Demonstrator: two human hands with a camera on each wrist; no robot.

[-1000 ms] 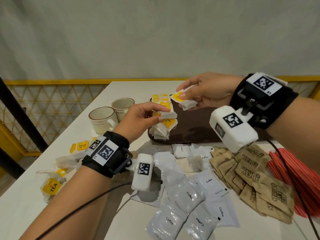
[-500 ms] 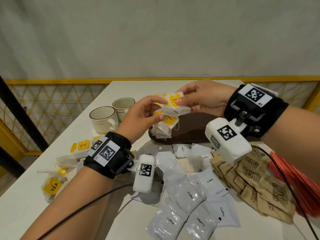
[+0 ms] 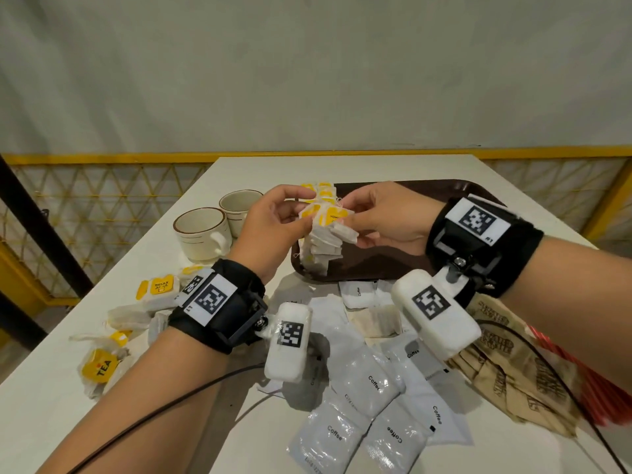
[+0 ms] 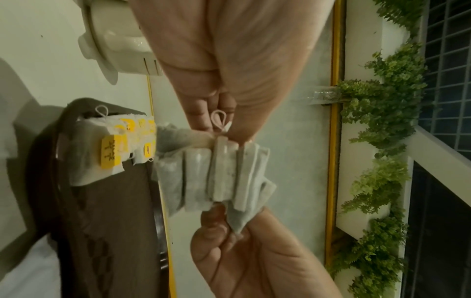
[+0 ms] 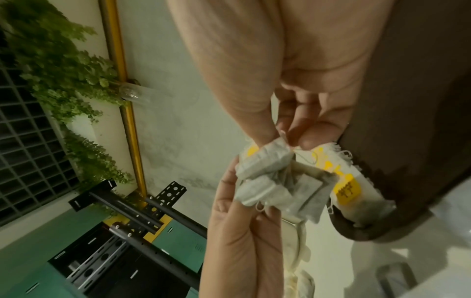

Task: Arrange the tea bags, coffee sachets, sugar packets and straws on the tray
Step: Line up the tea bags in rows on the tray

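Tea-bag bundle pinched between left hand and right hand, held above tray near-left rim, judged for squaring before set-down. Row of tea bags already laid at tray 10 o'clock. Tray centre and 3 o'clock left bare. Cups close at 9 o'clock.

fanned tea bags, above brown tray

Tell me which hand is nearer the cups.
Left. The left hand grips the tea bags just right of the cups; the right hand is farther right, over the tray.
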